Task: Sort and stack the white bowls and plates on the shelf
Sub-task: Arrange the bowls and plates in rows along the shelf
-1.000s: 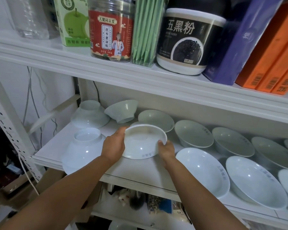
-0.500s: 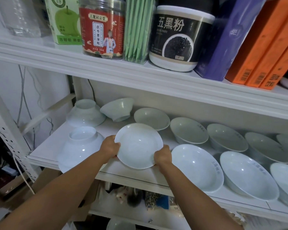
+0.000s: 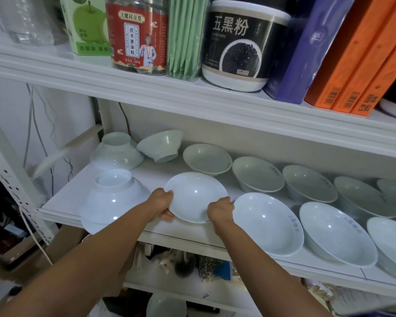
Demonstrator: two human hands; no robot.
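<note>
Both hands hold one shallow white bowl (image 3: 196, 197) at the front of the middle shelf (image 3: 64, 202). The left hand (image 3: 161, 202) grips the bowl's left rim, thumb over the edge and fingers curled beneath. The right hand (image 3: 220, 210) grips the lower right rim, fingers curled round the edge and knuckles toward the camera. The bowl is tilted with its inside facing the camera and its lower rim low over the shelf front. Whether it touches the board cannot be told.

Just left of it stands an inverted bowl (image 3: 113, 197), foot ring up, its rim overhanging the shelf edge. Behind that, at back left, is a second inverted bowl (image 3: 117, 152). Just beside this one a tipped bowl (image 3: 161, 145) lies on its side, foot toward the camera.

To the right of the held bowl is a front row (image 3: 336, 233) of three upright bowls with grey lettering on their inner walls; the last is cut by the frame edge. Behind them is a back row (image 3: 257, 173) of upright bowls, set close side by side.

On the upper shelf (image 3: 146, 88), left to right: clear bottle (image 3: 25, 19), green carton (image 3: 87, 26), red jar (image 3: 138, 35), green packets (image 3: 184, 35), black tub (image 3: 244, 44), purple box (image 3: 306, 49), orange boxes (image 3: 352, 53).

Below the middle shelf a low bowl (image 3: 166, 305) is partly in view.
</note>
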